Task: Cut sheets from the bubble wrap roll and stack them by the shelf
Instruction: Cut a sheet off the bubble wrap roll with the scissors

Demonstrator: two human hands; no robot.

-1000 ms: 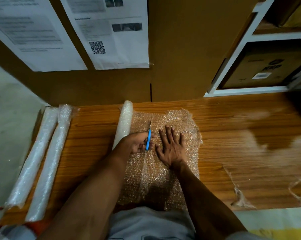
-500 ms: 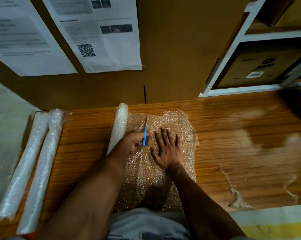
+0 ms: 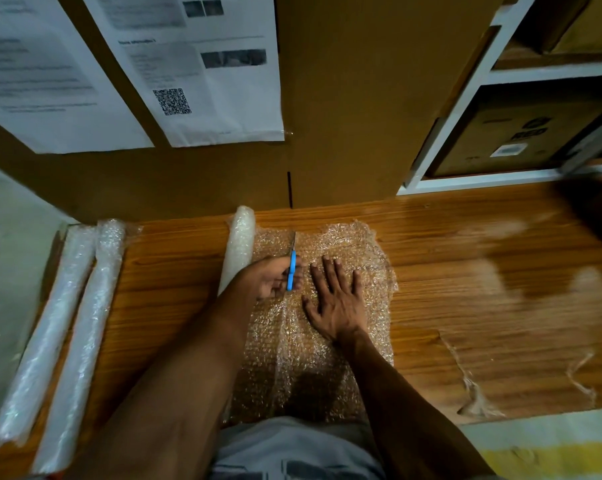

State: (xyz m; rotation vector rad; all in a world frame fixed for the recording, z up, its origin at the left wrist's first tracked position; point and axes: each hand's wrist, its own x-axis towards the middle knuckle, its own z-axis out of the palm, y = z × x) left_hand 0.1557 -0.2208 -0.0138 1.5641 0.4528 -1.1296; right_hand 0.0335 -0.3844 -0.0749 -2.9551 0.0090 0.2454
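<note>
The right hand (image 3: pixel 337 303) lies flat, fingers spread, pressing the unrolled bubble wrap (image 3: pixel 327 341) at the table's (image 3: pixel 465 306) near edge. Just beside it, the left hand (image 3: pixel 271 280) grips blue scissors (image 3: pixel 291 271). The roll (image 3: pixel 238 244) reaches the far edge.

Bare forearms, seemingly grey garment (image 3: pixel 292 448)

Wooden counter (image 3: pixel 465 271) across the middle of the frame. At centre, unrolled bubble wrap (image 3: pixel 327 341) beside its roll (image 3: pixel 238 244). At far left, two more rolls (image 3: pixel 67 323) side by side. At lower right, torn plastic scraps (image 3: pixel 472 393).
</note>
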